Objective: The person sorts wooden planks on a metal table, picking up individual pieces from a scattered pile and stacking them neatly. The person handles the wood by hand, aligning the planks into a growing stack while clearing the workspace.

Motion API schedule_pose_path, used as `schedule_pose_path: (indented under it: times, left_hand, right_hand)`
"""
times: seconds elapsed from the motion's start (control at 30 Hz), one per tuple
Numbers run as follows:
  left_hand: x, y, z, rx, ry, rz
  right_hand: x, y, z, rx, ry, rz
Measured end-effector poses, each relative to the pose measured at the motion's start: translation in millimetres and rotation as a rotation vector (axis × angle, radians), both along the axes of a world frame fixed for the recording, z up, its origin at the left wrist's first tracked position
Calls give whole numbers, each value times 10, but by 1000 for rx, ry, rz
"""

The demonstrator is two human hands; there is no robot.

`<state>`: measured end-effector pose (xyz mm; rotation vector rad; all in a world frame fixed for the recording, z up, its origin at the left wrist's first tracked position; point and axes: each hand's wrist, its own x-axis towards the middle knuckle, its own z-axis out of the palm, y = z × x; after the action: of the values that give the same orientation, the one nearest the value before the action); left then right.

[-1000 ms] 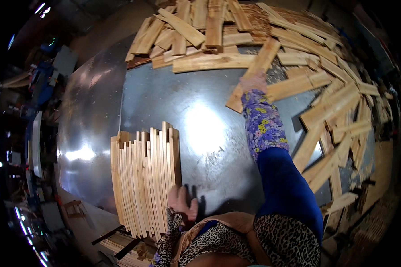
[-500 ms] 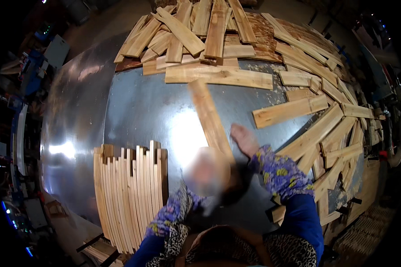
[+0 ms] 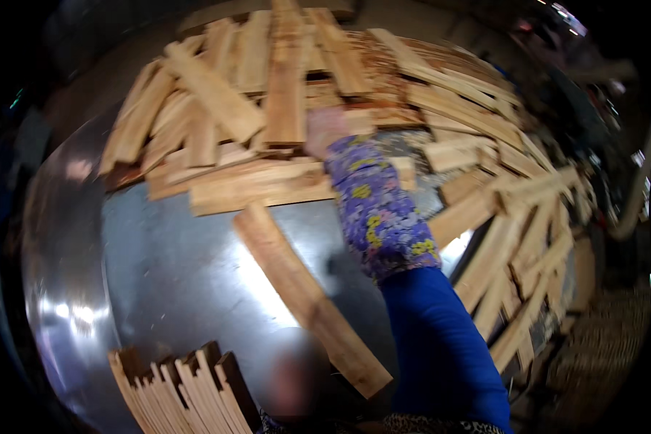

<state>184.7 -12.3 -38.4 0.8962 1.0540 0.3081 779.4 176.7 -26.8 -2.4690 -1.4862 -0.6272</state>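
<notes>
My right hand, smeared by motion, reaches over the far pile. It is beside the lower end of a long board and above a crosswise board; its fingers cannot be made out. A single loose board lies slanting on the metal tabletop. Close to the lower edge is my left hand, badly blurred, beside the near half of that board; whether it touches the board is unclear. To its left, a row of narrow boards stands packed side by side.
Boards lie heaped across the far side, some on a rust-brown surface. More boards overlap along the right, with wood shavings among them. A shiny metal sheet curves along the left. Slatted wood shows at lower right.
My right hand has moved from beside the loose board out to the far pile. The view has shifted forward, and my left hand now sits nearer the lower edge.
</notes>
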Motion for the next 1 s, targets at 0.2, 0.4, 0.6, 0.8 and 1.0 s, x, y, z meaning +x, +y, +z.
schedule_pose_path:
  times: [0.2,0.4,0.6,0.8,1.0]
  left_hand:
    - [360,72,-247,542,117,-202]
    - [539,-380,199,1200,445,-485]
    - [389,-1088,255,691,141,-145]
    - [365,-1166,506,402,-11,-37]
    - [123,-722,451,-8,-16,-66]
  right_hand:
    - [-1192,-1120,356,-134,450,89]
    - [-2576,-2262,491,-106,660,-50]
    - [-3681,-3152,578,-164,928,-283]
    - [-3882,-3606,745,-252,1160,-452]
    - [-4616,-3616,961,-330,1087,-513]
